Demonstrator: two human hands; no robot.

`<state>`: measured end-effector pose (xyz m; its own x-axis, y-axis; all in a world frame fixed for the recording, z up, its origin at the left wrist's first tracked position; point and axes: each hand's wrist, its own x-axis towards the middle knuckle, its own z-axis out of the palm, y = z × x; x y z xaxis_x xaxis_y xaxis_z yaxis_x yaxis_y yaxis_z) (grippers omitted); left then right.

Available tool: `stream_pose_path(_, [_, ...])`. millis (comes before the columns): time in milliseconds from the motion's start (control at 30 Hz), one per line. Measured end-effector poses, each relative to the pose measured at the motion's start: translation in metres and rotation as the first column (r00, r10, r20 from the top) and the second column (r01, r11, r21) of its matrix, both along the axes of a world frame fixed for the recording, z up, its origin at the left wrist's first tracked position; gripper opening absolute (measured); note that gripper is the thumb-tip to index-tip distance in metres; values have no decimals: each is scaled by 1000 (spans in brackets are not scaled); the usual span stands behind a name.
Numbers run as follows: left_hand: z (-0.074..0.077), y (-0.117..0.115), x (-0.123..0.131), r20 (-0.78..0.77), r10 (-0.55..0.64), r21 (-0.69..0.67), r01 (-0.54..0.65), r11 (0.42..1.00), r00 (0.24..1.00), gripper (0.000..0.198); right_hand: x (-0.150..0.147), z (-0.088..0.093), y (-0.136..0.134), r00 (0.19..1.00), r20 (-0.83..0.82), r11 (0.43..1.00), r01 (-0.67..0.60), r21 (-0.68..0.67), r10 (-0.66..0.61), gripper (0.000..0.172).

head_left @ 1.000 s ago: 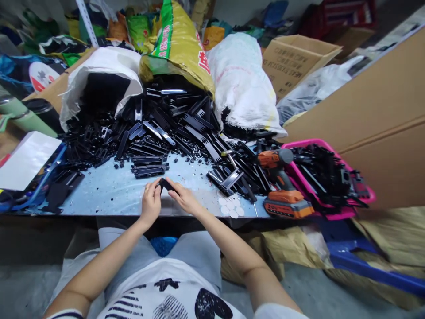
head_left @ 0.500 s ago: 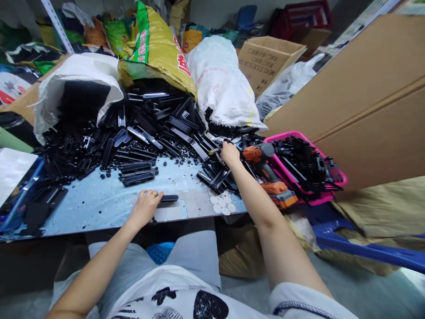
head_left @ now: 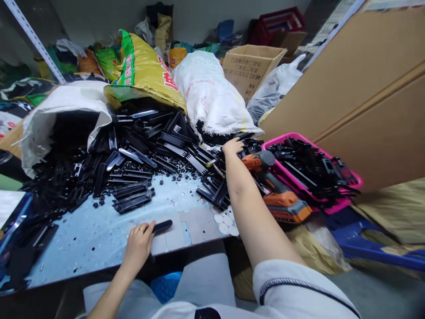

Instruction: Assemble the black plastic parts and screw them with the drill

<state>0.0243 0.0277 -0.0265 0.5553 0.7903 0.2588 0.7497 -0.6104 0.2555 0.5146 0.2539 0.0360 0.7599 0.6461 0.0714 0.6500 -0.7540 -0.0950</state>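
Black, smooth, round-ended strip, pinched in the left hand at the blue worktop's near edge; right hand by the frayed white sack, its grip indeterminable.

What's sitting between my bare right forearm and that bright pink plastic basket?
An orange, black and grey cordless power drill lies between your right forearm and the pink basket, as the head view shows.

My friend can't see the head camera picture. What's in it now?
A person's left hand holds a narrow black piece at a blue tabletop; the right hand is near a white woven sack and an orange and black cordless drill.
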Motion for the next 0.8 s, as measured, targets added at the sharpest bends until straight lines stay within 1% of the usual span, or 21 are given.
stream_pose_path(33, [-2,0,0,22,-2,-2,2,1000,1000,36,9,-2,5,993,-24,993,113,21,-113,53])
stream_pose_path(67, [-3,0,0,41,-1,-5,1,1000,999,37,17,-4,10,969,-60,969,243,46,-240,53])
stream_pose_path(100, [-3,0,0,55,1,-10,-1,1000,998,37,24,-8,14,927,-103,927,369,69,-361,53])
stream_pose_path(133, [-4,1,1,65,4,-15,-3,1000,998,37,30,-12,17,878,-146,878,471,86,-457,53])
stream_pose_path(167, [-4,1,1,74,7,-15,-6,1000,997,38,35,-16,19,835,-180,835,541,100,-520,52])
stream_pose_path(200, [-4,2,1,80,9,-14,-8,1000,997,38,39,-20,21,814,-198,812,572,113,-546,51])
stream_pose_path(267, [-2,3,2,84,7,-17,-6,1000,996,38,41,-26,22,826,-194,820,557,134,-530,48])
stream_pose_path(333, [0,5,2,74,-4,-35,6,999,997,38,40,-26,20,838,-187,825,541,164,-512,46])
stream_pose_path(400, [5,6,2,49,-29,-58,32,998,998,37,35,-19,18,856,-175,834,515,197,-487,45])
stream_pose_path(467, [11,7,0,18,-59,-67,60,996,998,37,26,-6,17,879,-169,846,475,241,-445,43])
stream_pose_path(533, [16,7,-3,-15,-71,-58,70,996,997,35,12,13,14,920,-162,866,390,311,-356,42])
stream_pose_path(567, [19,6,-5,-30,-71,-51,70,996,997,35,2,23,10,949,-147,882,315,351,-280,42])
stream_pose_path(600, [20,5,-8,-44,-68,-44,66,997,997,34,-11,33,5,978,-119,899,207,386,-174,42])
stream_pose_path(633, [21,4,-10,-57,-65,-39,63,997,996,33,-26,43,-3,996,-78,911,67,407,-38,42])
stream_pose_path(667, [22,4,-12,-70,-61,-39,59,998,996,33,-43,51,-15,991,-34,906,-101,411,126,41])
stream_pose_path(700, [23,3,-14,-82,-57,-45,54,998,995,32,-63,58,-31,951,2,870,-285,403,311,40])
stream_pose_path(733, [23,3,-14,-89,-54,-56,49,997,995,32,-83,64,-51,865,22,796,-470,380,501,38])
stream_pose_path(767, [24,3,-14,-91,-54,-74,47,996,994,32,-105,67,-74,736,24,682,-638,358,676,36])
stream_pose_path(800, [25,4,-12,-86,-60,-100,51,994,995,32,-126,68,-99,575,-6,545,-773,324,818,35])
